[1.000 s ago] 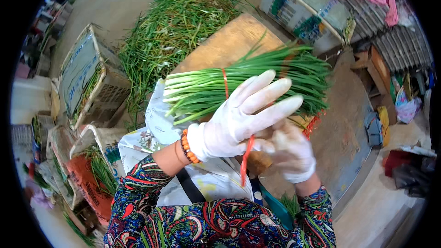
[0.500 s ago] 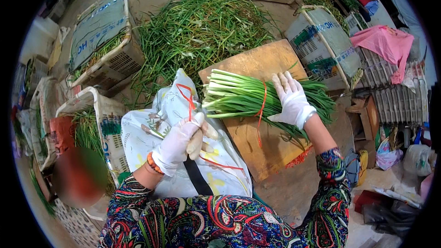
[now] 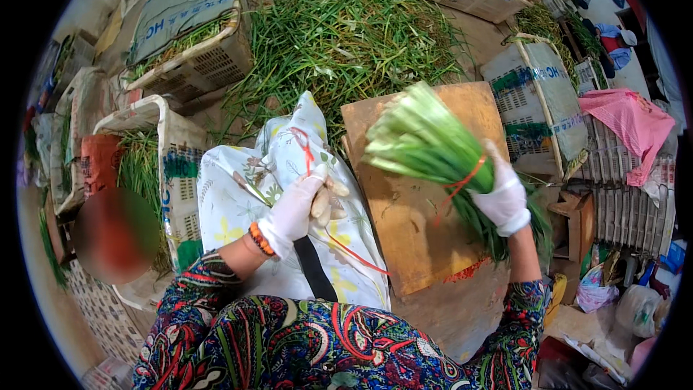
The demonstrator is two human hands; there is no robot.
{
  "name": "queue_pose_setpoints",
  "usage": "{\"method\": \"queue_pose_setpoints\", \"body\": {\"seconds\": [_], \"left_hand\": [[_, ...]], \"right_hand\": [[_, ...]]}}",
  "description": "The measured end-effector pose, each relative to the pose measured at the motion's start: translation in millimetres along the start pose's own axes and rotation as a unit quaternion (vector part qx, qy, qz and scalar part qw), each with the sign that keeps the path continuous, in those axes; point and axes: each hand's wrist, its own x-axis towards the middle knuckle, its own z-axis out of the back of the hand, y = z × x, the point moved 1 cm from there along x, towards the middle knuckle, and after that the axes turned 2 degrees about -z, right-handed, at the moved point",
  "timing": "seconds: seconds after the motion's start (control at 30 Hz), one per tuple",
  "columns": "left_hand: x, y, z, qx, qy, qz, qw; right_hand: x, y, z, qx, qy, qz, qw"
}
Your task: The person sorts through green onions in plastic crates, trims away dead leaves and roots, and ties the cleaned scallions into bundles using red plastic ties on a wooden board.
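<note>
My right hand (image 3: 502, 198), in a white glove, is wrapped round a bundle of garlic chives (image 3: 422, 144). Its pale stem ends point up and to the left, and the green leaves trail below the hand. A red tie (image 3: 469, 175) circles the bundle beside my fingers. Below it lies a worn wooden board (image 3: 404, 235). In front of my body, the gloved left hand (image 3: 299, 206) is closed on a loose red tie strip (image 3: 307, 153), one end rising above the fingers and another trailing right over the patterned white apron (image 3: 231, 188).
A large heap of loose green leaves (image 3: 354, 36) covers the floor beyond the board. White plastic crates (image 3: 191, 65) stand at the left, with another crate (image 3: 527, 101) at the right. A pink cloth (image 3: 628, 119) hangs over stacked crates. Red bits (image 3: 469, 272) lie by the board's near edge.
My right hand has gone from resting flat on the bundle to gripping it. The bundle is now tilted, its stem ends raised off the board. My left hand still holds the red strip.
</note>
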Motion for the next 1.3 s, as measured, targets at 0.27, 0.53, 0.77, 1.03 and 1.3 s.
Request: {"method": "queue_pose_setpoints", "body": {"seconds": [0.27, 0.53, 0.77, 1.03, 1.3], "left_hand": [[129, 11, -119, 0.286, 0.151, 0.097, 0.941], [155, -20, -96, 0.741, 0.185, -0.088, 0.64], [79, 35, -72, 0.722, 0.405, -0.441, 0.347], [93, 69, -51, 0.713, 0.441, -0.389, 0.382], [78, 50, -65, 0.58, 0.382, -0.454, 0.558]], "right_hand": [[-36, -31, 58, 0.286, -0.121, -0.18, 0.933], [-47, -15, 53, 0.211, -0.138, -0.14, 0.958], [-15, -10, 2, -0.042, -0.125, -0.028, 0.991], [-15, -16, -52, -0.052, -0.034, -0.053, 0.997], [-15, -13, -6, 0.115, -0.136, -0.071, 0.981]]}}
